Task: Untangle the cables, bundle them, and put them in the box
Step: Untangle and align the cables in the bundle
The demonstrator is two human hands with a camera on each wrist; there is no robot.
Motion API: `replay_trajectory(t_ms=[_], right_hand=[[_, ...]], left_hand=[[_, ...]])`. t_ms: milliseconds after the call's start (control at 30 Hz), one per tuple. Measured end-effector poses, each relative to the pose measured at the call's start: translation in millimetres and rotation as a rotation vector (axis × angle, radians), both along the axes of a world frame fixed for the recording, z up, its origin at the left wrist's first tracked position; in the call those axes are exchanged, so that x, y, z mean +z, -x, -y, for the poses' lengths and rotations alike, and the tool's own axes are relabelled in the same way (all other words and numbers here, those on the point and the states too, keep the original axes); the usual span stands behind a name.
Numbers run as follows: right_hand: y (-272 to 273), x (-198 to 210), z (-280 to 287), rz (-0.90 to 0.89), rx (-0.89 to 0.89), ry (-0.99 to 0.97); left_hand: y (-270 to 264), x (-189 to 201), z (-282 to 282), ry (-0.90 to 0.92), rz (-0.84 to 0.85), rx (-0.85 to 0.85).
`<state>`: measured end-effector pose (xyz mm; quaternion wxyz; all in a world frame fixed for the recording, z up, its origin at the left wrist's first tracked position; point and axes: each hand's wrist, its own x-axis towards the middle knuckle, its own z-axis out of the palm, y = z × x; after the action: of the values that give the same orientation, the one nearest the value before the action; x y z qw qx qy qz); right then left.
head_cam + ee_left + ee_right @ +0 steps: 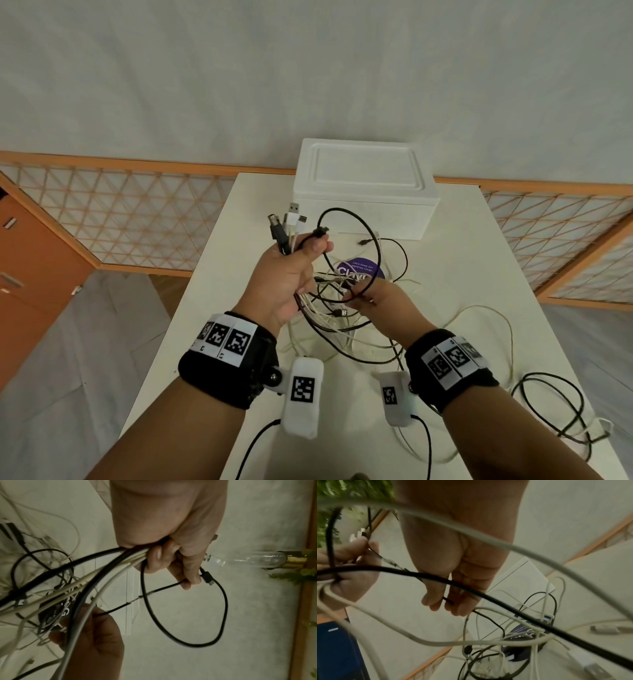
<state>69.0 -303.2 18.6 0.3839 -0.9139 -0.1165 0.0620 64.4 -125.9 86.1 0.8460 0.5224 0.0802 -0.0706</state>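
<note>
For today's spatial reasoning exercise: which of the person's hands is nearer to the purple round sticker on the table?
Right. The right hand pinches a black cable just in front of the purple sticker; the left hand, gripping gathered cable ends, is raised off to the sticker's left.

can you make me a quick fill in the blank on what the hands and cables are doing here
1. The left hand grips a bunch of cable ends with their plugs pointing ____.
2. The right hand pinches a thin ____ cable.
3. The lid of the white box is ____.
4. The box stands on the table at its ____ edge from the person.

Missing words: up; black; closed; far
</note>
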Motion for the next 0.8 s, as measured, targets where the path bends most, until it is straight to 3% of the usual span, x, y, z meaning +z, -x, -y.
replay_trajectory(t_ms=[200, 300, 400, 567, 700, 800], right_hand=[[-21, -12, 11, -0.038, -0.049, 0.155], [-26, 7, 15, -0.063, -0.137, -0.039], [-30, 45, 15, 0.148, -0.189, -0.238], [-16, 99, -2, 0.286, -0.053, -0.614], [-14, 101, -6, 0.378, -0.122, -0.697], [-20, 76, 1, 0.217, -0.177, -0.59]], left_hand=[[0, 6, -1, 0.156, 0.084, -0.095], [-5, -2, 0, 0.137, 0.078, -0.168], [-12, -19, 5, -0.013, -0.018, -0.176], [-17, -32, 26, -0.31, -0.079, -0.203], [-22, -26, 38, -0.385, -0.06, -0.121], [-23, -13, 38, -0.24, -0.06, -0.052]])
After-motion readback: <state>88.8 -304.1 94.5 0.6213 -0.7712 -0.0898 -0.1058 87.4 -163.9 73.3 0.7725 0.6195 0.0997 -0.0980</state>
